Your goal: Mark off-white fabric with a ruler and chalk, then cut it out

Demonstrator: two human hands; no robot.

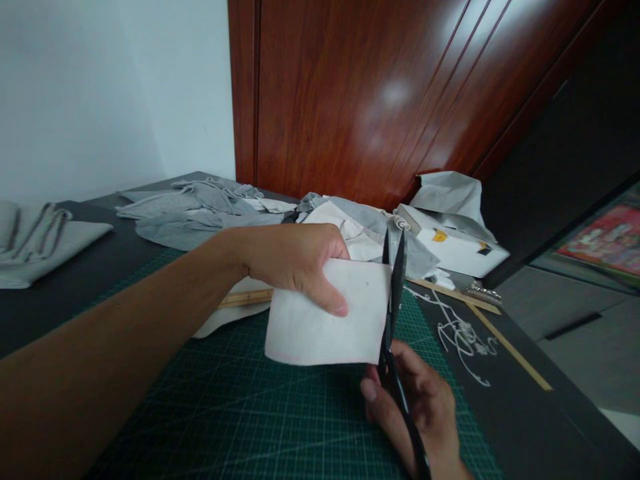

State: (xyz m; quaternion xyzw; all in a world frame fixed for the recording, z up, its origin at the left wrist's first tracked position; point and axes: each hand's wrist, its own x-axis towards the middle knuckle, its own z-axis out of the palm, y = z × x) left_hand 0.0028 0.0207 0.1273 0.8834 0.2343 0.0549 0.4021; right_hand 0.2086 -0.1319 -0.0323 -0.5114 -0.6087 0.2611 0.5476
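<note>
My left hand (305,263) grips a white rectangular piece of fabric (325,340) by its upper left part, thumb on the near face and fingers hidden behind. The piece is held up above a green cutting mat (240,407). In my right hand (420,407) is a pair of black scissors (397,293), blades pointing up and slightly apart. They stand along the right edge of the fabric, which appears to lie between the blades. Faint reddish lines run along the fabric's edges. Behind my left wrist, a wooden ruler (245,298) rests on another white piece (230,315).
Grey fabric (195,207) lies heaped at the back, with folded cloth (45,240) at far left. A white box (450,243) stands at the back right. White cords (463,333) and a wooden L-square (515,353) lie right of the mat.
</note>
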